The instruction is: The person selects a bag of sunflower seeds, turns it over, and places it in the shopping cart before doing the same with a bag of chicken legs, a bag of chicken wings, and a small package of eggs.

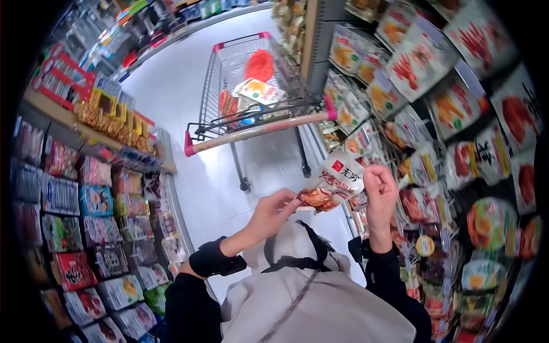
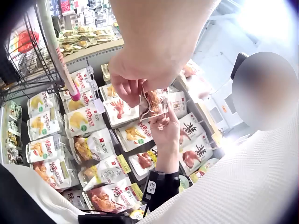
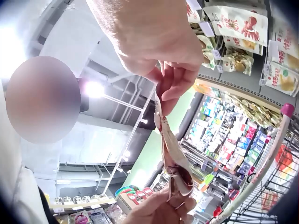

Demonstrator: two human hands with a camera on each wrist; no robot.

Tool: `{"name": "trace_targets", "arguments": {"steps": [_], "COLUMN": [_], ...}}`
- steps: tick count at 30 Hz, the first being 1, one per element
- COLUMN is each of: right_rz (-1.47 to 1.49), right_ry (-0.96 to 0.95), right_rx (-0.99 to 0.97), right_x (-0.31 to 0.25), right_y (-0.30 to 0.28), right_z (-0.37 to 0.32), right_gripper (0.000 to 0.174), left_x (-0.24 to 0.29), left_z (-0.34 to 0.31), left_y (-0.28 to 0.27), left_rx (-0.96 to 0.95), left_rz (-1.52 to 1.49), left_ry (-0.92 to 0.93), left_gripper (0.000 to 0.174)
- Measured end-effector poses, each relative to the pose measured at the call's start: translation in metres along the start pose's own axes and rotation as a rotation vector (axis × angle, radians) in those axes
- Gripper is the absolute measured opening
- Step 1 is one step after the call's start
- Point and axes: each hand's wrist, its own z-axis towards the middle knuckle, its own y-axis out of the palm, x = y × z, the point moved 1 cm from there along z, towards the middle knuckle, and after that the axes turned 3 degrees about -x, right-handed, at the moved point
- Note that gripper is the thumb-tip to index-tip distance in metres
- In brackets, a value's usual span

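A white and clear snack pouch (image 1: 333,186) with red and black lettering and brownish meat showing at its lower end is stretched between both hands. My left hand (image 1: 267,216) pinches its lower left corner. At the opposite, upper right edge, my right hand (image 1: 381,193) grips it between thumb and fingers. Seen edge-on in the right wrist view, the pouch (image 3: 174,154) hangs from the right hand (image 3: 175,77), with the left hand (image 3: 161,207) at its bottom. The left wrist view shows the left hand (image 2: 135,77) above and the right hand (image 2: 166,130) below.
A shopping cart (image 1: 251,134) with pink corner caps stands ahead, holding a red item (image 1: 259,65) and several packets. Racks of hanging snack pouches (image 1: 420,60) line the right side. Shelves of packaged goods (image 1: 74,271) run along the left. White floor (image 1: 189,74) extends between them.
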Motion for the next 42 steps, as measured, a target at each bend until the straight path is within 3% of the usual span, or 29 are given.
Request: {"name": "trace_targets", "arguments": {"steps": [3, 6, 10, 13, 16, 19, 25, 28, 29, 30, 32, 37, 42], "right_rz": [0.091, 0.134, 0.062, 0.039, 0.008, -0.029, -0.088, -0.113, -0.121, -0.13, -0.147, -0.19, -0.192], "right_ry": [0.149, 0.178, 0.174, 0.203, 0.226, 0.264, 0.343, 0.419, 0.44, 0.461, 0.472, 0.52, 0.52], "right_rx": [-0.097, -0.131, -0.05, 0.036, 0.078, 0.136, 0.272, 0.347, 0.361, 0.374, 0.376, 0.388, 0.417], "right_x": [0.023, 0.035, 0.064, 0.085, 0.095, 0.106, 0.121, 0.121, 0.123, 0.124, 0.127, 0.134, 0.134], "right_y": [0.006, 0.014, 0.025, 0.035, 0.045, 0.051, 0.05, 0.052, 0.051, 0.051, 0.051, 0.053, 0.054], "right_z": [0.024, 0.058, 0.111, 0.147, 0.178, 0.198, 0.212, 0.218, 0.219, 0.22, 0.22, 0.221, 0.219], "right_gripper": [0.016, 0.022, 0.024, 0.023, 0.023, 0.021, 0.018, 0.017, 0.017, 0.017, 0.017, 0.019, 0.019], "left_x": [-0.003, 0.001, 0.014, 0.038, 0.018, -0.053, -0.267, -0.318, -0.279, -0.365, -0.327, -0.392, -0.423], "left_z": [0.019, 0.045, 0.107, 0.197, 0.284, 0.371, 0.461, 0.45, 0.437, 0.449, 0.439, 0.442, 0.438], "left_y": [-0.028, -0.082, -0.178, -0.284, -0.344, -0.387, -0.436, -0.422, -0.4, -0.415, -0.396, -0.407, -0.423], "left_rx": [0.045, 0.055, 0.175, 0.313, 0.352, 0.352, 0.275, 0.21, 0.2, 0.157, 0.148, 0.209, 0.196], "left_rz": [-0.232, -0.182, -0.058, 0.075, 0.269, 0.432, 0.838, 1.01, 0.934, 1.07, 0.735, 0.674, 0.781], "left_ry": [-0.084, -0.175, -0.067, -0.043, -0.046, -0.096, -0.478, -0.464, -0.556, -0.458, -0.769, -0.879, -0.839], "left_gripper": [0.016, 0.016, 0.013, 0.013, 0.015, 0.019, 0.024, 0.025, 0.033, 0.044, 0.052, 0.051, 0.049]}}
